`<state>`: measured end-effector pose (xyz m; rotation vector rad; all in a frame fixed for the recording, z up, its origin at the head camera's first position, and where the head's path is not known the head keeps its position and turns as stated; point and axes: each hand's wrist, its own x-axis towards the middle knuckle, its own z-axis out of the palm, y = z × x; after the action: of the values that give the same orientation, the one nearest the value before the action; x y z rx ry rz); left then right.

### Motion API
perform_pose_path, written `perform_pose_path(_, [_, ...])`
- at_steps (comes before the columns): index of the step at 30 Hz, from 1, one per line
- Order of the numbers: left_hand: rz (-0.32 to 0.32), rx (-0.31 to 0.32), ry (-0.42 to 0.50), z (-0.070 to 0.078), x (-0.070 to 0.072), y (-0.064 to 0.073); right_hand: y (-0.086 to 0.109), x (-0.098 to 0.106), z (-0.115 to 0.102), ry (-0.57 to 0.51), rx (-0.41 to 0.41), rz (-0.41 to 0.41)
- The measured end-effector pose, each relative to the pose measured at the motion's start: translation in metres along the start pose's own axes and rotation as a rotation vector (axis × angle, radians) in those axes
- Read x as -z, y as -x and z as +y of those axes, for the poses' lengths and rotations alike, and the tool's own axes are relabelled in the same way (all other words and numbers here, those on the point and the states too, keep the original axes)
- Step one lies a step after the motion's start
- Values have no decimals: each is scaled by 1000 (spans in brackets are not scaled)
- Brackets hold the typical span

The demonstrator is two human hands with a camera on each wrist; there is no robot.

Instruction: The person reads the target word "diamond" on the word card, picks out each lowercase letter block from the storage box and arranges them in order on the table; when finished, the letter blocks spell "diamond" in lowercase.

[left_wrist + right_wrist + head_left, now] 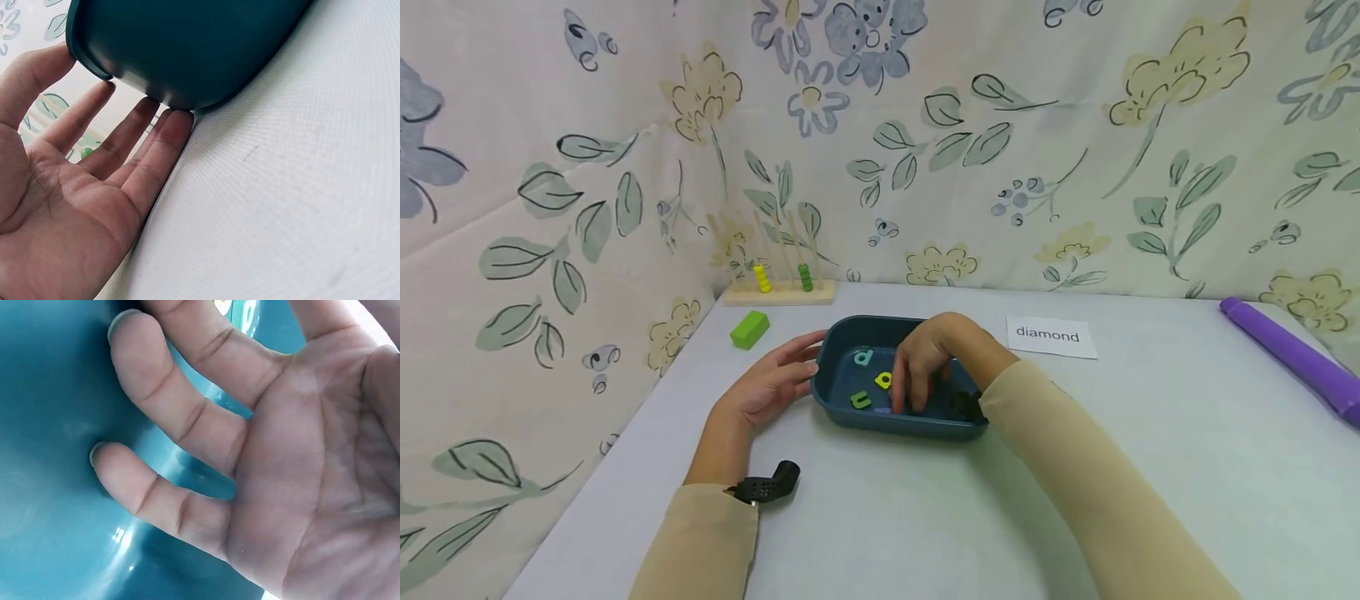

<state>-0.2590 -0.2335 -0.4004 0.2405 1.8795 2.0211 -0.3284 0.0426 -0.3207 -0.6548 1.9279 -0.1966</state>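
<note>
The tray (910, 428) sits on the bench (887, 517), and small letters lie on its floor: a teal d (862, 358), a yellow letter (883, 381) and a green letter (861, 400) toward the tray's left half, with a purple piece (883, 410) partly hidden close to its near wall. The left hand (775, 382) is at the tray's left end, fingers loosely extended, their tips against the outer wall and the thumb up by the rim, steadying more than clasping, I'd say. The right hand (923, 352) reaches down inside the tray with its fingers apart and gently bent; their tips aren't all in my sight, so I can't tell whether they pinch anything. The letters look light, stiff and smooth to me, hardly fragile, but thin and flat enough to skid over the tray's glossy floor if poked from above. I'd take one across its side edges between thumb and forefinger, or by an arm of the green letter, where the gap gives a fingertip some purchase. The tray itself looks like hard, light plastic that could slide under a push, so its end wall or rim seems the place to hold it. A card (1052, 337) reading "diamond" lies beyond the tray's far right corner, and a green block (749, 330) rests off its left end.
</note>
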Motion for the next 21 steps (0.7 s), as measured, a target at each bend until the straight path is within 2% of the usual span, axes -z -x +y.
perform_pose_path(6, [6, -1, -4, 1, 0, 0, -2, 2, 3, -13, -36, -82])
perform_pose_path(13, [-4, -2, -20, 4, 0, -1, 3, 2, 5, -25, -130, -141])
perform_pose_path(18, [-2, 3, -16, 2, 2, -1, 0, -1, 3, -102, -94, -139])
perform_pose_path(21, [-1, 4, -6, 0, 1, -1, -2, -2, 3, -168, -32, -134])
